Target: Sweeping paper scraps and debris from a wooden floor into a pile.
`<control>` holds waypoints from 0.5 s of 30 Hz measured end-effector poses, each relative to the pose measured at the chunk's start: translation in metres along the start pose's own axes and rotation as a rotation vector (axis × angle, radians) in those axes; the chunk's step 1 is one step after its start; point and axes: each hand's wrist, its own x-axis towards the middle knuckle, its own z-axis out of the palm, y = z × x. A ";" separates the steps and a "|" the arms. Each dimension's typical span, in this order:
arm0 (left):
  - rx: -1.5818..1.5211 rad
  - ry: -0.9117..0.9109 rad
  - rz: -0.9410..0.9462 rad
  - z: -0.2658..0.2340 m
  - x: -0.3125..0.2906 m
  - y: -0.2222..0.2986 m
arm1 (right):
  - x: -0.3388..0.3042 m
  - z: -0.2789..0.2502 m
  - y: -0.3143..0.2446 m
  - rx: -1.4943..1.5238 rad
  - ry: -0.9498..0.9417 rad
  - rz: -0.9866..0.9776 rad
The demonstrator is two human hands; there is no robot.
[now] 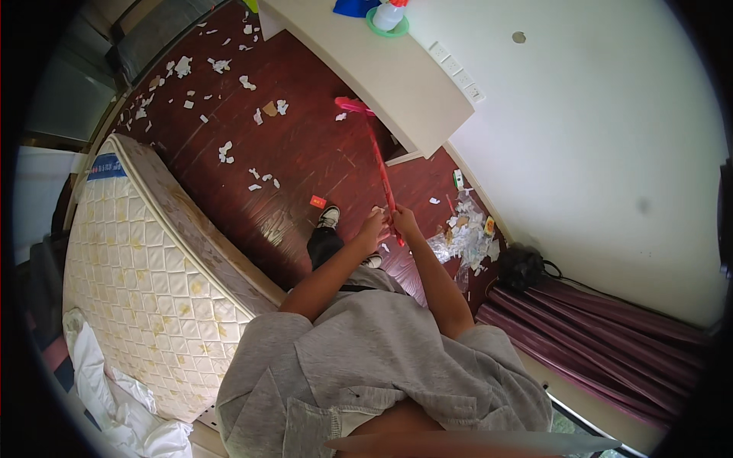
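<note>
Gripping the red broom handle (384, 183), left hand (373, 229) and right hand (404, 223) close around its near end, steering its head (353, 105) far ahead among paper scraps (263, 179).

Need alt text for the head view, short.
Seen from above, a person in a grey top grips the long red broom handle with the left hand and right hand, its pink head near a white desk. White paper scraps litter the dark wooden floor, beside a bare quilted mattress.
</note>
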 end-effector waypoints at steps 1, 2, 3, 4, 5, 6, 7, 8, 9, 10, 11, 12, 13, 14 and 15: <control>-0.007 0.001 -0.007 -0.008 0.004 0.002 | 0.005 0.007 0.002 -0.005 0.000 0.008; -0.056 -0.030 -0.051 -0.015 0.010 0.000 | 0.009 0.013 0.004 -0.011 0.045 0.036; -0.109 -0.056 -0.088 -0.024 0.019 -0.002 | 0.012 0.020 0.002 -0.021 0.084 0.060; -0.117 -0.057 -0.092 -0.031 0.026 -0.005 | 0.010 0.025 0.003 -0.029 0.083 0.065; -0.138 -0.016 -0.201 -0.038 0.032 -0.008 | 0.004 0.027 0.007 -0.056 0.092 0.044; -0.158 0.020 -0.315 -0.040 0.037 -0.013 | -0.005 0.025 0.012 -0.084 0.106 0.025; -0.163 0.013 -0.320 -0.040 0.041 -0.017 | -0.014 0.023 0.011 -0.092 0.112 0.028; -0.041 0.030 -0.378 -0.040 0.044 -0.021 | -0.026 0.017 0.010 -0.075 0.068 0.127; 0.083 0.047 -0.439 -0.040 0.045 -0.025 | -0.042 0.015 0.005 -0.056 0.026 0.229; 0.083 0.039 -0.450 -0.037 0.041 -0.024 | -0.064 0.018 -0.010 0.027 0.016 0.287; 0.104 -0.037 -0.451 -0.027 0.032 -0.018 | -0.086 0.019 -0.026 0.116 0.015 0.339; 0.117 -0.106 -0.442 -0.020 0.026 -0.012 | -0.099 0.015 -0.028 0.248 -0.022 0.406; 0.106 -0.106 -0.443 -0.021 0.033 -0.019 | -0.113 0.013 -0.035 0.374 -0.072 0.477; -0.156 -0.118 -0.517 -0.022 0.042 -0.025 | -0.126 0.010 -0.044 0.364 -0.076 0.483; -0.417 -0.132 -0.590 -0.020 0.048 -0.032 | -0.146 0.011 -0.068 0.357 -0.078 0.508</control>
